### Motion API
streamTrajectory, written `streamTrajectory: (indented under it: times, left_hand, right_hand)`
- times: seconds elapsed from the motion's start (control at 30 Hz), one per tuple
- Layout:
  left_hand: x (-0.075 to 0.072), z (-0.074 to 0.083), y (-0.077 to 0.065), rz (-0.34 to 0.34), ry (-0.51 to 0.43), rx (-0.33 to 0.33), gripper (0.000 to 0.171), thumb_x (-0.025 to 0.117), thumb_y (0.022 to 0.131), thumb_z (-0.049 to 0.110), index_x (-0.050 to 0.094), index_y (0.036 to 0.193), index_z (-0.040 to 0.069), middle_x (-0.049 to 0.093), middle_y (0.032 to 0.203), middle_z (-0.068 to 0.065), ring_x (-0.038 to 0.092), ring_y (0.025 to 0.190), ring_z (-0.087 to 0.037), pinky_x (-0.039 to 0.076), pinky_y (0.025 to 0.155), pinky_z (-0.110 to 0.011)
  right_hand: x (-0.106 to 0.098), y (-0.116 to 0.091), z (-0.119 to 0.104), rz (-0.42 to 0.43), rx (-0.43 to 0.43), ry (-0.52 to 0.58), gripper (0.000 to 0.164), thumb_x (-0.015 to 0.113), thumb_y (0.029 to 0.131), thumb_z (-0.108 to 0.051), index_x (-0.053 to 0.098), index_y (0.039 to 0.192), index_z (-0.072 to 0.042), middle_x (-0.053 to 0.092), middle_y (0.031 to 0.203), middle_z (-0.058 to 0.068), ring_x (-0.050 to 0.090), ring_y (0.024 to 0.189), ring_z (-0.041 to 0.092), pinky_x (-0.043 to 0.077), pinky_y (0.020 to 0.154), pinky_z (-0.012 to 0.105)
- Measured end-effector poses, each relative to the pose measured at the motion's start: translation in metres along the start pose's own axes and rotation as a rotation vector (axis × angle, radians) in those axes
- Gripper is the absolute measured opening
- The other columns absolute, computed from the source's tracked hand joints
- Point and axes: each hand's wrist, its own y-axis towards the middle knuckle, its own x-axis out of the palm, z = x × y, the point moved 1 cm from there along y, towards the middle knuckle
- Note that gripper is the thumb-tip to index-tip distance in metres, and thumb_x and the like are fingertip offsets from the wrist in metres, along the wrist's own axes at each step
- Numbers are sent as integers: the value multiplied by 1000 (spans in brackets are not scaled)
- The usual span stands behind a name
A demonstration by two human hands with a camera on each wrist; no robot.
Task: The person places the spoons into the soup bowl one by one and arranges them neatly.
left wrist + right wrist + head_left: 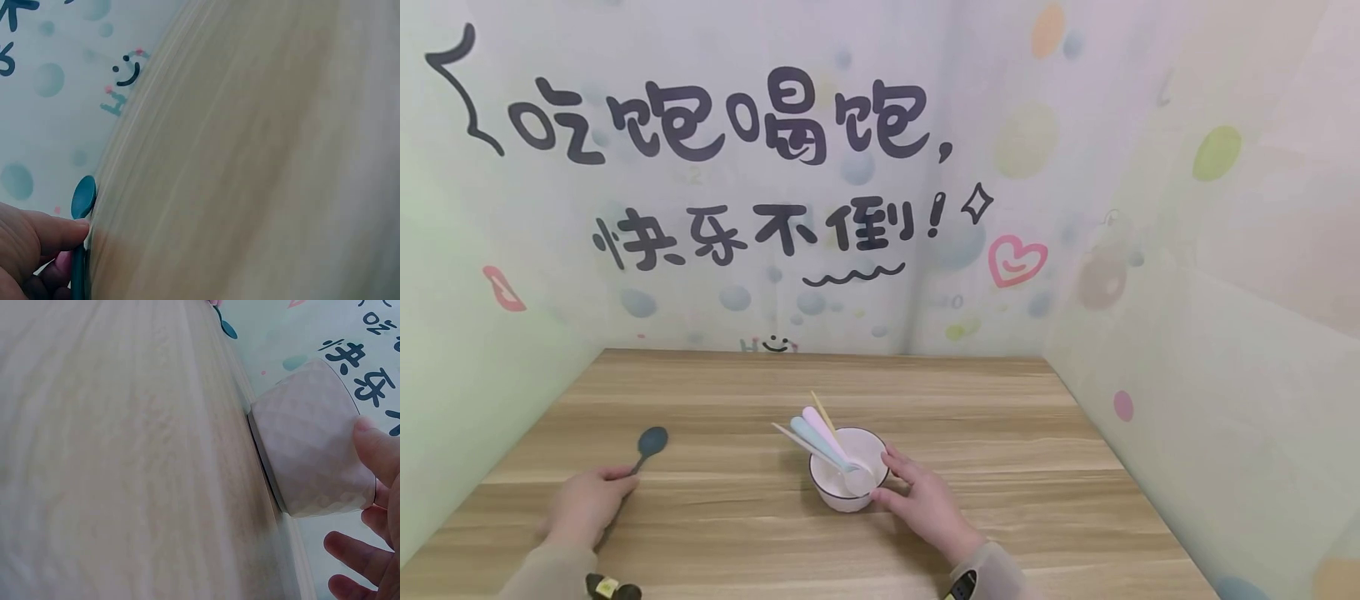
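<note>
My left hand (582,505) pinches the handle of a dark teal spoon (652,440) at the left of the table. Its round bowl end points away from me, and in the left wrist view the thumb lies against the handle of the spoon (84,197). On the right, my other hand (928,506) holds the right side of a white bowl (842,503) with a dark rim, thumb and fingertips at the edge. The faceted outside of the bowl (306,440) shows in the right wrist view. Utensils with a pink handle (820,425) and a light blue handle (815,439) lean inside it.
Two thin sticks, one pale (797,437) and one yellowish (822,408), also lean in the bowl. The wood-grain table (737,400) meets a printed back wall (737,317) and side walls at left and right.
</note>
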Motion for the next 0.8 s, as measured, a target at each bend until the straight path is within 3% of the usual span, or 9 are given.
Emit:
streamTrajectory:
  times: [0.13,0.43,0.6,0.8]
  left_hand:
    - [8,10,0,-6,-18,43,36,63,91,30,64,111,-1,59,114,-30,44,104,-49,10,83,-72]
    - [21,28,-1,-58,32,118,37,60,92,31,65,114,2,54,125,-31,44,110,-52,18,79,-67]
    - [24,27,-2,-54,25,126,38,61,92,33,65,114,2,55,125,-30,45,110,-50,19,79,-65]
    - [23,22,-2,-76,5,130,51,65,88,42,61,120,2,54,128,-28,43,114,-50,17,82,-66]
  right_hand:
    - [0,0,0,-8,9,9,61,70,85,-43,57,133,-7,49,143,2,48,128,28,38,102,47]
    - [-1,0,-2,-23,33,17,61,71,85,-41,57,134,-9,48,144,0,47,130,26,37,103,46]
    - [-2,-1,-3,-23,28,7,63,69,84,-47,57,134,-9,48,143,-1,47,129,25,37,103,45]
    - [-2,-1,-3,-20,30,18,63,70,84,-46,57,134,-9,48,143,0,47,129,25,38,103,45]
